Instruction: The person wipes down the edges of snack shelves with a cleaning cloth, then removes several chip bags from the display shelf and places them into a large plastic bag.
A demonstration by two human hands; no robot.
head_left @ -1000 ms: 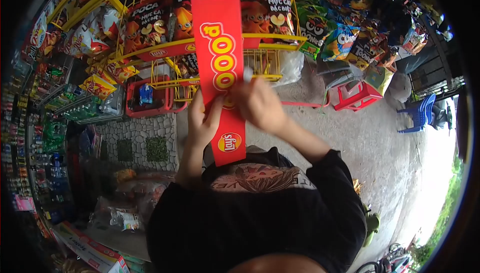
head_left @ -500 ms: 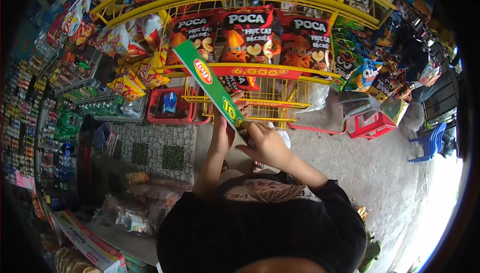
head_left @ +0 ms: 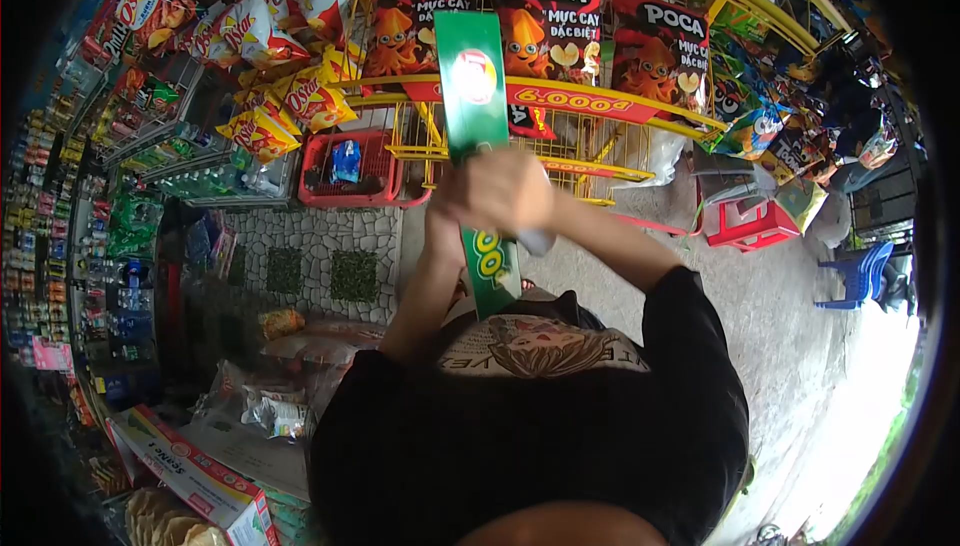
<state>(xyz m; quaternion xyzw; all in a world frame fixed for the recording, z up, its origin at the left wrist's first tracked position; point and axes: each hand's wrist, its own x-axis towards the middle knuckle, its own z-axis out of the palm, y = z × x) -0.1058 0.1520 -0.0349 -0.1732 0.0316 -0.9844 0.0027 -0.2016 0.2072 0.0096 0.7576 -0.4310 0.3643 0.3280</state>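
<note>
A yellow wire rack [head_left: 418, 152] fills the space ahead, its upper tier holding dark POCA bags [head_left: 545, 31] that stand side by side. Beyond the arms spreads the grey floor [head_left: 780, 336], with a red stool [head_left: 750, 226] and blue chairs [head_left: 858, 271] over to the right. A printed box [head_left: 200, 471] lies low on the left; a red basket [head_left: 350, 199] sits beside the rack, a small blue packet [head_left: 346, 161] inside.

Across the front rail runs a red price strip [head_left: 575, 100] reading 6.000đ, already in place. The long green strip [head_left: 480, 131] is off the rack, held up between body and rail, its far end overlapping the bags in view; so that piece is in hand and unmounted. Nothing seems to block the space between them, though the hands cover its middle and hide part of the print.

The left hand [head_left: 445, 238] is clamped on the strip's left edge. The right hand [head_left: 512, 191] is bunched over the middle, blurred; I cannot tell whether it grips. Something pale [head_left: 537, 240] shows just beneath it, perhaps a cloth.
</note>
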